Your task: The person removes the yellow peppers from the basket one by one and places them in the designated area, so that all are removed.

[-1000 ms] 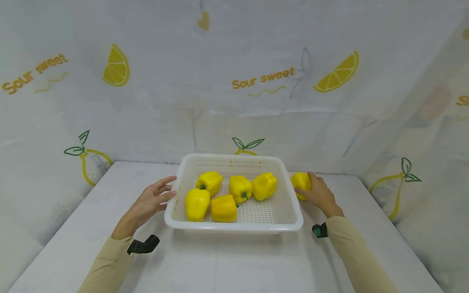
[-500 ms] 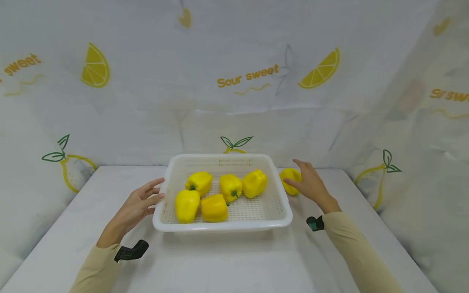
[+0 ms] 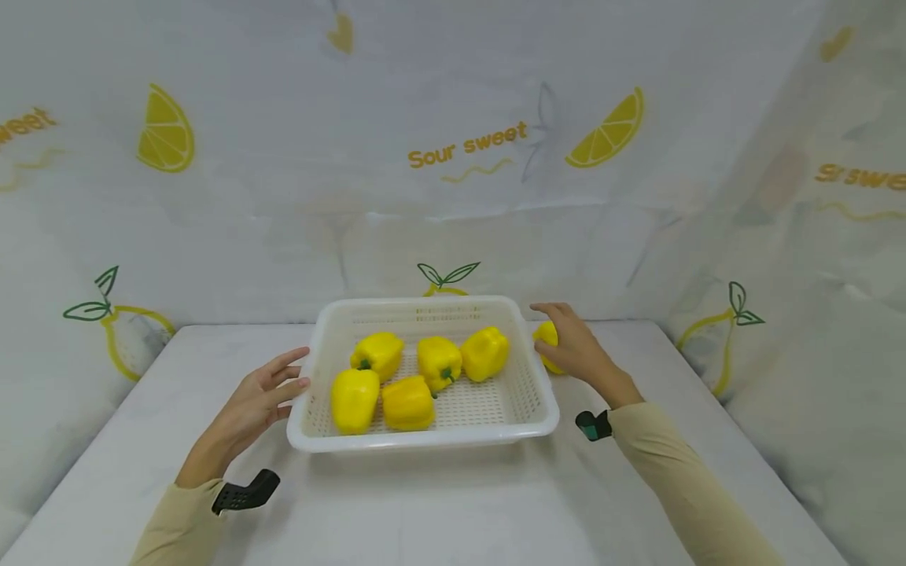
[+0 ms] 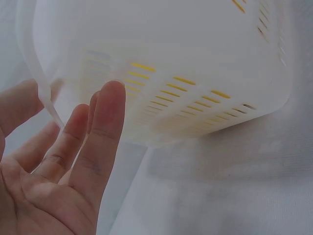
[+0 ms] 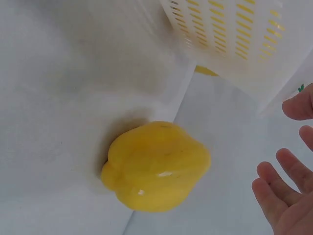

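A white plastic basket [image 3: 425, 442] with slotted sides holds several yellow bell peppers [image 3: 355, 399]. At its left rim is my left hand [image 3: 248, 409], fingers loosely extended; the left wrist view has them beside the basket wall [image 4: 161, 29], not curled round it. My right hand [image 3: 576, 350] hovers by the basket's right rim with thumb and fingers spread and nothing between them. Partly hidden behind that hand, another yellow bell pepper [image 3: 545, 338] lies on the table outside the basket. The right wrist view shows this pepper [image 5: 159, 166] whole, apart from the fingers.
The basket and lone pepper rest on a white-covered table [image 3: 439, 511]. A white curtain [image 3: 283, 173] printed with lemons hangs directly behind it. Dark wrist cameras [image 3: 246, 494] sit at both cuffs.
My right hand has let go of the lone pepper, leaving it on the table, and has moved left to the basket's right rim. My left hand stays at the left rim. The view has shifted slightly.
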A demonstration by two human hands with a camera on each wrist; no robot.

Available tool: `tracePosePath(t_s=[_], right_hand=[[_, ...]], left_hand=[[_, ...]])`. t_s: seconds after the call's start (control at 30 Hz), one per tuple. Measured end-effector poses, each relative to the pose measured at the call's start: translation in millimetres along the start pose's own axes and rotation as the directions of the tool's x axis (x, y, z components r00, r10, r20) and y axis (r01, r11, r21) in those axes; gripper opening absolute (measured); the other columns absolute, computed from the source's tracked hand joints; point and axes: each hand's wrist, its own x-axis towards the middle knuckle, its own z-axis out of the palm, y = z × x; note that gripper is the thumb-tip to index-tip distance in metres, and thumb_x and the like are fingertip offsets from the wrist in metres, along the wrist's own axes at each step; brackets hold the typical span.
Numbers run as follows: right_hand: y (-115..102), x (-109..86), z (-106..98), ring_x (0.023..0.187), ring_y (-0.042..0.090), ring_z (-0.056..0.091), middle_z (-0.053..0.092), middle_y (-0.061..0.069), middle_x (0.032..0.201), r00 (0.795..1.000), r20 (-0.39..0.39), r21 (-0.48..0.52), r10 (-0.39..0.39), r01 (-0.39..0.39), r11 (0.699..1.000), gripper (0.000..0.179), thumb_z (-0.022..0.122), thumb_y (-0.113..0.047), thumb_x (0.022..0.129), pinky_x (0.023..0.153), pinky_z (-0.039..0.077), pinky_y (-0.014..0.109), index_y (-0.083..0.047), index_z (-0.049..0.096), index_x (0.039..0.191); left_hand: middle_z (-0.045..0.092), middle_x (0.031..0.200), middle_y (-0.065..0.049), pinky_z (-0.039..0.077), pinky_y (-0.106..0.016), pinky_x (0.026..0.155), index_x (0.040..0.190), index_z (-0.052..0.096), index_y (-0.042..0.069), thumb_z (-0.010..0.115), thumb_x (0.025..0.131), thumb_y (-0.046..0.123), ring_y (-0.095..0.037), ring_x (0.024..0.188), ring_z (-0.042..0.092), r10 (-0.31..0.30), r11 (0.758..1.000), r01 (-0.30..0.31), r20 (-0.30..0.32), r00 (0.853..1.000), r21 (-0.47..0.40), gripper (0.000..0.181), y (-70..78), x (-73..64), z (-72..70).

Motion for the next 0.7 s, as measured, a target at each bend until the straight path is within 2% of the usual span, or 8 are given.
tracePosePath(t_s=[0.3, 0.47, 0.7], right_hand=[[-17.0, 3.7, 6.5, 0.131, 0.044, 0.047, 0.041, 0.024, 0.148, 0.995, 0.020, 0.021, -0.099, 0.099, 0.995, 0.057, 0.067, -0.013, 0.090, 0.106, 0.042, 0.063, -0.004, 0.046, 0.143], [-23.2, 5.7, 15.1, 0.132, 0.042, 0.047, 0.044, 0.022, 0.145, 0.987, 0.027, -0.007, -0.161, 0.161, 0.987, 0.057, 0.072, -0.013, 0.089, 0.107, 0.044, 0.059, -0.003, 0.050, 0.140], [-30.2, 6.2, 26.6, 0.134, 0.040, 0.044, 0.044, 0.019, 0.145, 0.981, 0.054, -0.040, -0.187, 0.190, 0.981, 0.059, 0.075, -0.017, 0.087, 0.110, 0.041, 0.059, -0.006, 0.051, 0.139]], left_hand=[[0.057, 0.119, 0.005, 0.058, -0.027, 0.087, 0.157, 0.020, 0.008, 0.060, 0.100, 0.025, -0.005, 0.101, 0.064, 0.013, 1.000, -0.013, 0.010, 1.000, -0.018, 0.072, 2.3, -1.4, -1.9], [0.058, 0.118, 0.007, 0.059, -0.028, 0.087, 0.157, 0.020, 0.007, 0.060, 0.100, 0.024, -0.006, 0.101, 0.064, 0.013, 0.999, -0.012, 0.015, 1.000, -0.034, 0.071, 2.2, -1.3, -1.9], [0.057, 0.118, 0.007, 0.059, -0.027, 0.086, 0.157, 0.021, 0.007, 0.060, 0.100, 0.024, -0.005, 0.101, 0.064, 0.014, 0.999, -0.014, 0.018, 1.000, -0.034, 0.072, 1.7, -1.4, -2.1]])
